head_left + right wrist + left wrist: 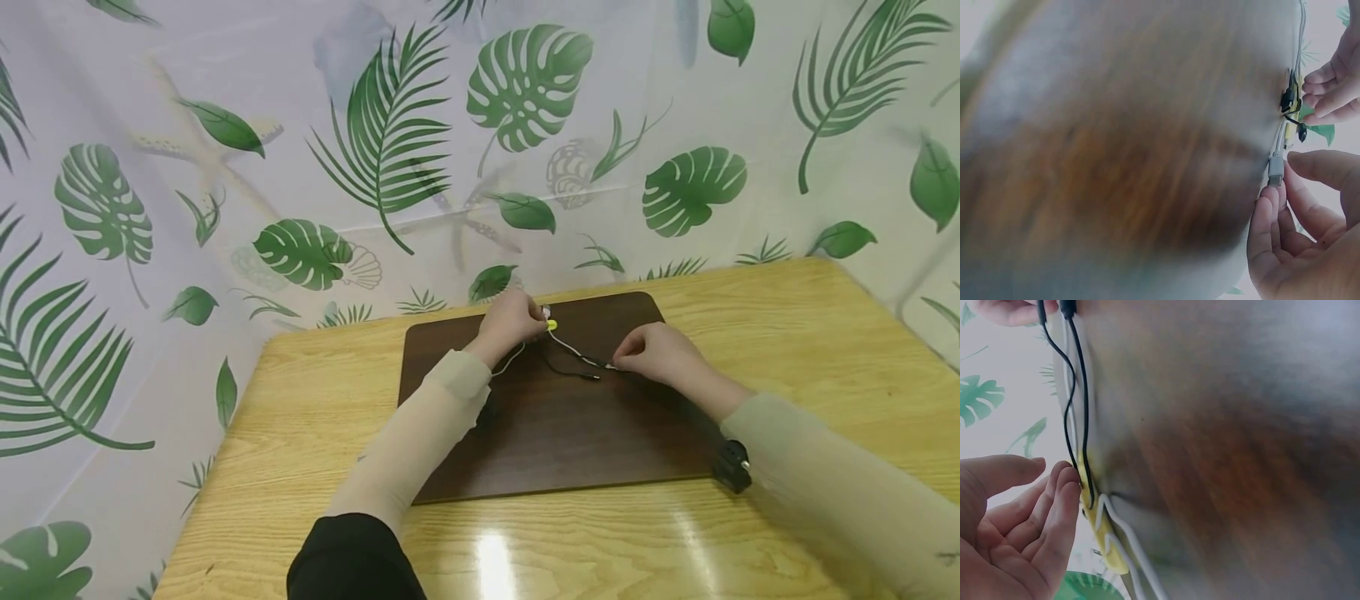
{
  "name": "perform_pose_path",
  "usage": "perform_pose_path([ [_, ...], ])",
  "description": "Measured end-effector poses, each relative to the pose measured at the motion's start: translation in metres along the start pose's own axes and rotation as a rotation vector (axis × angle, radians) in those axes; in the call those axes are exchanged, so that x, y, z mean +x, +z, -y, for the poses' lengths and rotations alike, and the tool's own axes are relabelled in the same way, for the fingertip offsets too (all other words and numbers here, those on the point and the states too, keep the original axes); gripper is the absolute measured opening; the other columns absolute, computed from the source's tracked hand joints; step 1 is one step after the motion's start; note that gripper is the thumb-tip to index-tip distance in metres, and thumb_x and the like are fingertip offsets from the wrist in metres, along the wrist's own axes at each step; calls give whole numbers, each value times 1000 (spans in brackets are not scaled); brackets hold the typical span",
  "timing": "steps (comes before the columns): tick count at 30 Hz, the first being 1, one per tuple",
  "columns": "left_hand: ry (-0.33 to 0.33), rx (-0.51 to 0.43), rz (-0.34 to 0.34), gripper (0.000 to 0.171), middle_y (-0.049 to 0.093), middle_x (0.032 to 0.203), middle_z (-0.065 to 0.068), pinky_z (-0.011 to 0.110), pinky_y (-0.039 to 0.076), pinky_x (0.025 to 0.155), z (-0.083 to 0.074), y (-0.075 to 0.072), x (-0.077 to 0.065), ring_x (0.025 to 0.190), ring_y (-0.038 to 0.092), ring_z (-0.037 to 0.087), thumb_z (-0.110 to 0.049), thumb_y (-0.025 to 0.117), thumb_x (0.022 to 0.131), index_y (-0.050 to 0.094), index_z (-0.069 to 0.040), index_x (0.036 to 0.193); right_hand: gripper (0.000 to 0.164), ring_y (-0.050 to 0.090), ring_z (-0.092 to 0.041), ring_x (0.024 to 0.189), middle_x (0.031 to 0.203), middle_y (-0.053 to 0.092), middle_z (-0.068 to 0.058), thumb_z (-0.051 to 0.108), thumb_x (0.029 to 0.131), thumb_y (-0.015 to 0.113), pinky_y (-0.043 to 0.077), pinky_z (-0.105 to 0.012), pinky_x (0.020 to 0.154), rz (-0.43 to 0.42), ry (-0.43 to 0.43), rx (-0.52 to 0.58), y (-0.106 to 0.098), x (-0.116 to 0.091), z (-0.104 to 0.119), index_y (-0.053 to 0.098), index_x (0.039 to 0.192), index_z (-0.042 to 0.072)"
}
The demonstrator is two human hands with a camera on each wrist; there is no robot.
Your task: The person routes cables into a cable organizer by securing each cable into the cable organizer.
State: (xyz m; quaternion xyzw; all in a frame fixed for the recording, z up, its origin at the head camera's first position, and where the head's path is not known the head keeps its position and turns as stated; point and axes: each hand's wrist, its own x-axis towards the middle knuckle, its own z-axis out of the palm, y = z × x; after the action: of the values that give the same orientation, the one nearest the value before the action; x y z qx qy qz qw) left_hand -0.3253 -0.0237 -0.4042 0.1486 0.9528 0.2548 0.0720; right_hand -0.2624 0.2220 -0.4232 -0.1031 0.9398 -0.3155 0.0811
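A dark brown board (pixel 540 433) carries thin white and black cables. Near its back edge lies a small yellow piece (pixel 1099 519), long and narrow in the left wrist view, with black cables (pixel 1085 412) and a bent white cable (pixel 1125 528) running along it. My left hand (pixel 512 321) is at this piece; its fingertips touch or nearly touch it, and a gap separates thumb from fingers. To the right, my right hand (pixel 660 354) holds a white cable's end between thumb and fingers. That end is a white connector (pixel 1276 169) with a metal tip. A loose black cable end (pixel 588 377) lies between the hands.
The board rests on a light wooden table (pixel 315 400). Behind and to the left hangs a white cloth (pixel 247 183) printed with green leaves. Black wrist devices, such as the one at the right wrist (pixel 731 467), sit close to the board.
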Motion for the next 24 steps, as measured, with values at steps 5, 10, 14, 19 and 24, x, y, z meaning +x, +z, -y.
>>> perform_pose_path([
  [5, 61, -48, 42, 23, 82, 87, 9, 22, 52, 65, 7, -6, -19, 69, 68, 13, -16, 67, 103, 85, -4, 94, 16, 60, -21, 78, 89, 78, -11, 18, 95, 75, 46, -31, 69, -20, -26, -16, -1, -4, 1, 81, 93, 3],
  [10, 64, -60, 87, 23, 82, 86, 8, 24, 54, 66, 12, -12, -38, 72, 72, 14, -20, 68, 104, 83, -5, 96, 16, 61, -21, 77, 89, 77, -11, 19, 94, 75, 46, -32, 69, -39, -41, -33, -4, -9, 0, 80, 92, 4],
  [14, 80, -47, 108, 22, 80, 81, 6, 22, 52, 63, 17, -14, -54, 67, 69, 11, -19, 69, 103, 82, -6, 90, 15, 60, -20, 75, 86, 76, -10, 18, 94, 76, 45, -32, 67, -42, -58, -43, -6, -13, 0, 80, 91, 4],
  [19, 84, -45, 126, 18, 78, 78, 4, 20, 52, 62, 26, -12, -78, 64, 67, 7, -17, 71, 102, 81, -7, 91, 14, 59, -19, 74, 85, 76, -10, 18, 94, 76, 45, -32, 66, -45, -56, -56, -7, -21, -3, 79, 90, 4],
  [24, 89, -26, 104, 16, 75, 72, 0, 20, 51, 62, 38, -16, -104, 62, 63, 5, -17, 72, 100, 80, -9, 89, 15, 60, -20, 76, 89, 76, -11, 19, 95, 76, 46, -33, 67, -40, -45, -63, -8, -29, -4, 79, 91, 4],
])
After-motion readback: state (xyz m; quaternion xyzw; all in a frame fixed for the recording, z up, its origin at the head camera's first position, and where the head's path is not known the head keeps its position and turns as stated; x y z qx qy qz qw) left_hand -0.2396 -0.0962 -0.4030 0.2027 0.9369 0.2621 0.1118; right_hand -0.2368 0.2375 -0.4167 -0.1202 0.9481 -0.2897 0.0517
